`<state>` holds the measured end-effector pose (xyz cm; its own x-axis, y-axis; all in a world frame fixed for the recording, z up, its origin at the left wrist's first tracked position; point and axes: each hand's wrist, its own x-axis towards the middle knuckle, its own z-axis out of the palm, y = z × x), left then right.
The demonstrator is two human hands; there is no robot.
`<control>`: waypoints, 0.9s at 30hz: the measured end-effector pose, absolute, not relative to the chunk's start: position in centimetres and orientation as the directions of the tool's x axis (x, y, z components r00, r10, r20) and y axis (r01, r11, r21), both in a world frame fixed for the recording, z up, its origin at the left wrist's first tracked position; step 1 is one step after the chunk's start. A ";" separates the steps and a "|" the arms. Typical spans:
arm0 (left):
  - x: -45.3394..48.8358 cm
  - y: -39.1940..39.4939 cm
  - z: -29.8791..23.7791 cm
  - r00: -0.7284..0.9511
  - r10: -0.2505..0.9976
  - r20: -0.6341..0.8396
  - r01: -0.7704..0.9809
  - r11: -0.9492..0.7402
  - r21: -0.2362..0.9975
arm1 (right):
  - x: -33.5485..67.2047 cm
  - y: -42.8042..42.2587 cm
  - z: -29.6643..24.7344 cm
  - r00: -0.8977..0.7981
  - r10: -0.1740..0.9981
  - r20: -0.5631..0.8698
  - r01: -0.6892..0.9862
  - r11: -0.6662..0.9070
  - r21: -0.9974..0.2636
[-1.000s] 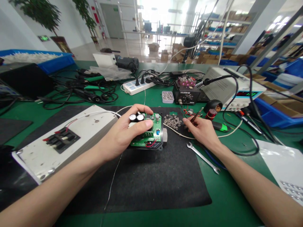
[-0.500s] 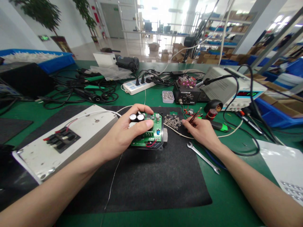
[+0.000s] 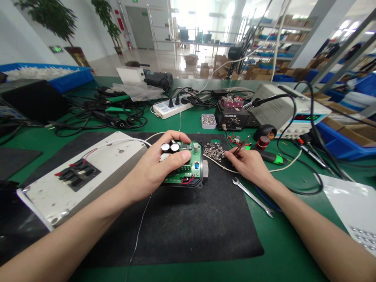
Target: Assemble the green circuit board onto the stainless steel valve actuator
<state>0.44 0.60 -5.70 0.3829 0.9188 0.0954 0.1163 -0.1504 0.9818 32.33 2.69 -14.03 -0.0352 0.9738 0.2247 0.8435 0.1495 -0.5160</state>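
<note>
My left hand (image 3: 158, 162) is closed round a green circuit board (image 3: 194, 160) set in a dark housing, its thumb lying over the board. Two round capacitors (image 3: 170, 147) stand up beside the fingers, and a short red wire (image 3: 188, 180) shows at the board's lower edge. To the right, my right hand (image 3: 249, 162) pinches what look like dark tweezers (image 3: 241, 147); their working tips are hidden by the fingers. Those fingertips are at the right edge of a pile of small metal rings or nuts (image 3: 216, 152) on the black mat (image 3: 188, 227).
A wrench (image 3: 254, 197) lies below my right hand. On the left sits a pale metal box with black clips (image 3: 117, 150). Behind are a power strip (image 3: 173, 105), a tray of small metal parts (image 3: 208, 120), a soldering station (image 3: 232, 117) and a power supply (image 3: 284, 105).
My right hand has shifted slightly left and down against the pile, and the tool in it has tilted a little. My left hand keeps its hold on the circuit board.
</note>
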 end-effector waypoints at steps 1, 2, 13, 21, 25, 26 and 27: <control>0.4 0.6 -5.7 0.385 0.918 0.097 0.116 -0.152 0.982 | 32.3 2.7 -14.1 -0.031 0.974 0.224 0.839 0.147 -0.525; 0.4 0.6 -5.7 0.386 0.917 0.097 0.116 -0.153 0.981 | 32.4 2.7 -14.1 -0.027 0.974 0.223 0.833 0.145 -0.534; 0.5 0.3 -5.3 0.388 0.917 0.087 0.137 -0.151 0.979 | 32.6 2.9 -14.3 -0.015 0.974 0.227 0.801 0.148 -0.581; 0.5 0.5 -5.5 0.391 0.917 0.075 0.135 -0.138 0.981 | 32.7 2.8 -14.4 -0.004 0.974 0.227 0.772 0.147 -0.619; 0.5 0.4 -5.4 0.392 0.917 0.078 0.138 -0.142 0.980 | 32.8 2.8 -14.4 0.009 0.973 0.232 0.753 0.146 -0.642; 0.5 0.4 -5.4 0.391 0.917 0.078 0.138 -0.142 0.980 | 32.8 2.8 -14.4 0.014 0.972 0.235 0.749 0.146 -0.646; 0.4 0.4 -5.4 0.389 0.918 0.080 0.138 -0.144 0.980 | 32.8 2.9 -14.4 0.019 0.971 0.239 0.746 0.145 -0.650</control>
<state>0.44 0.41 -5.43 0.3892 0.9177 0.0802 0.1385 -0.1444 0.9798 32.82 2.86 -14.41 0.0192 0.9708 0.2392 0.7457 0.1455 -0.6502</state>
